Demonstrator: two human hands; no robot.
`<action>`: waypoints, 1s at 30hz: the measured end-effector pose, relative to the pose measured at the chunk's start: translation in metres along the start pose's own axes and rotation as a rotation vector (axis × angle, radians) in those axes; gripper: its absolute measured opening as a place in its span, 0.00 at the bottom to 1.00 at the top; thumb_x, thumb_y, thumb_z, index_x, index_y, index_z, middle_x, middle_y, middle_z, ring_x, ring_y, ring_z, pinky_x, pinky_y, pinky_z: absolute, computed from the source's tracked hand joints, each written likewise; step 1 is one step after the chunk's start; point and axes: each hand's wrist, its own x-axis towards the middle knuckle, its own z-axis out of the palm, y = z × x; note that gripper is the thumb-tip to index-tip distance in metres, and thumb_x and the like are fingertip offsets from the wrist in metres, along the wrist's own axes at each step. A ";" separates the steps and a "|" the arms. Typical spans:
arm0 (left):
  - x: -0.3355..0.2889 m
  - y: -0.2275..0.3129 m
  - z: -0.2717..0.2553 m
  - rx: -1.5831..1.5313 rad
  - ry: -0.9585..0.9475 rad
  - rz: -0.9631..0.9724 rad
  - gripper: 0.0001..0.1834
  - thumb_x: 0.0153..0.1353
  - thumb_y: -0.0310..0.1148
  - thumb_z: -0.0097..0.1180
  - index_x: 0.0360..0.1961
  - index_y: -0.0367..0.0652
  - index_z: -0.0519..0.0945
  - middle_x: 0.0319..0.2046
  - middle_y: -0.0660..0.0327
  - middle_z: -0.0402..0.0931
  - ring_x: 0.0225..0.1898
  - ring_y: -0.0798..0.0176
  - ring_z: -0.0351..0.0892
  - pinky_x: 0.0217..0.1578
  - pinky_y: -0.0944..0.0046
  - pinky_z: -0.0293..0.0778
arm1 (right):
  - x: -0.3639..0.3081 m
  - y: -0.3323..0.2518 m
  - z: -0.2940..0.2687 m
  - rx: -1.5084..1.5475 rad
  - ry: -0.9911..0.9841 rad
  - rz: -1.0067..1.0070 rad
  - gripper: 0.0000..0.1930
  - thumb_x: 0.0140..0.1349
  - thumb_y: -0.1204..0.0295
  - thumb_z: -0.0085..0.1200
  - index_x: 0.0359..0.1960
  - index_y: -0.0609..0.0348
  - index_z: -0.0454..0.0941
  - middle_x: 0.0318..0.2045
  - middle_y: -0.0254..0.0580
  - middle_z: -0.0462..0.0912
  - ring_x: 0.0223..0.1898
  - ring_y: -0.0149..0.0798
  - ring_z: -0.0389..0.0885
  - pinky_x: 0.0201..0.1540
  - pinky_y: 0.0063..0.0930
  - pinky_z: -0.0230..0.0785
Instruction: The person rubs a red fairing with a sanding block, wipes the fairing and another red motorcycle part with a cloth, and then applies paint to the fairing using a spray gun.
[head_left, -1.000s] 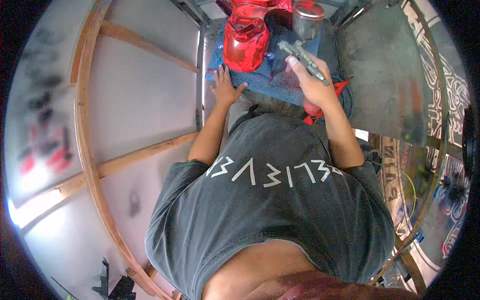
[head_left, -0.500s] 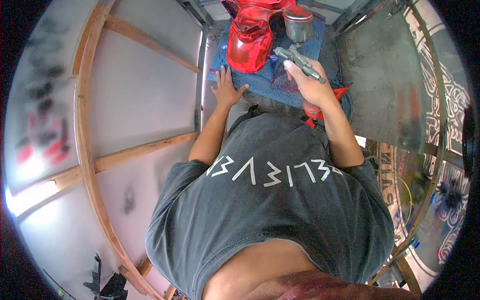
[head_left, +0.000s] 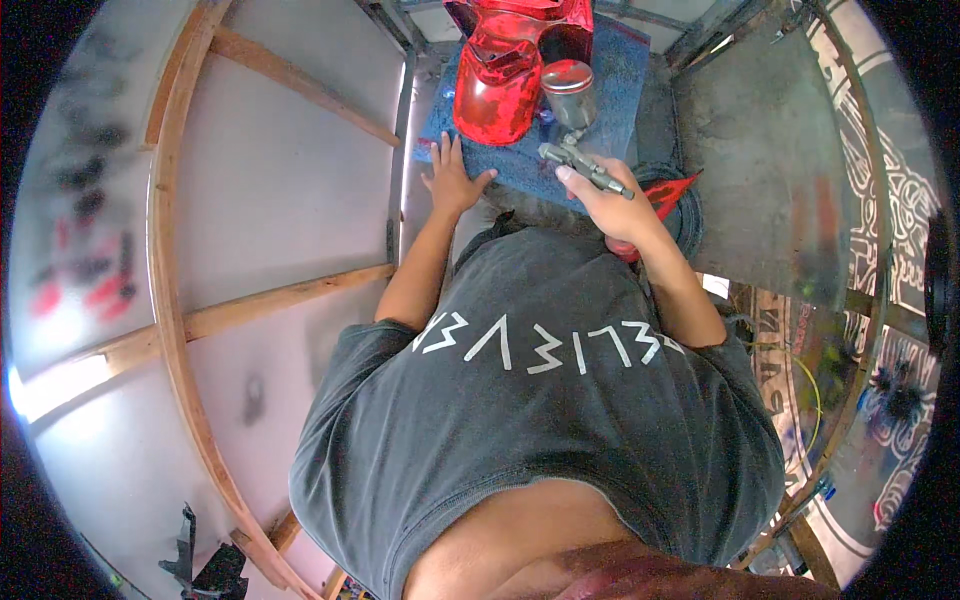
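Observation:
My right hand [head_left: 607,200] is closed around a grey metal spray gun [head_left: 590,170] with a lidded metal cup [head_left: 572,105] on it. The gun's front end points left, close to the near right side of a glossy red curved panel [head_left: 495,105]. This panel lies on a blue, textured board [head_left: 618,115], with more glossy red parts [head_left: 530,12] behind it. My left hand [head_left: 456,182] rests open at the board's near left edge, fingers spread, just short of the panel.
Beside my right wrist are a pointed red piece [head_left: 675,190] and a dark coiled hose [head_left: 690,225]. Pale sheet walls on wooden framing [head_left: 290,303] stand to the left. A grey panel [head_left: 765,170] closes the right side, with a patterned sheet and a thin yellow line [head_left: 818,400] below it.
My right hand has brought the spray gun and its cup left and slightly nearer to me, closer to the red panel. My left hand has stayed in place.

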 end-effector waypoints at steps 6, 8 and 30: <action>0.000 -0.006 0.005 0.005 0.025 0.008 0.63 0.51 0.67 0.70 0.80 0.50 0.53 0.83 0.57 0.39 0.82 0.44 0.38 0.68 0.14 0.46 | 0.005 -0.009 -0.008 0.162 0.138 -0.142 0.18 0.74 0.60 0.56 0.59 0.53 0.84 0.29 0.30 0.82 0.33 0.27 0.77 0.40 0.27 0.72; 0.003 -0.017 0.015 -0.033 0.094 0.072 0.62 0.52 0.66 0.69 0.80 0.50 0.53 0.83 0.57 0.40 0.82 0.44 0.39 0.67 0.14 0.46 | 0.011 -0.025 -0.019 0.150 0.166 -0.143 0.18 0.74 0.60 0.56 0.60 0.53 0.83 0.29 0.30 0.82 0.32 0.27 0.77 0.40 0.27 0.72; -0.011 -0.001 -0.001 0.098 0.050 0.051 0.57 0.55 0.67 0.66 0.79 0.52 0.58 0.82 0.58 0.45 0.80 0.45 0.48 0.66 0.14 0.47 | -0.006 0.009 -0.001 0.039 0.044 -0.085 0.16 0.72 0.57 0.58 0.48 0.56 0.85 0.25 0.31 0.79 0.29 0.27 0.75 0.35 0.31 0.70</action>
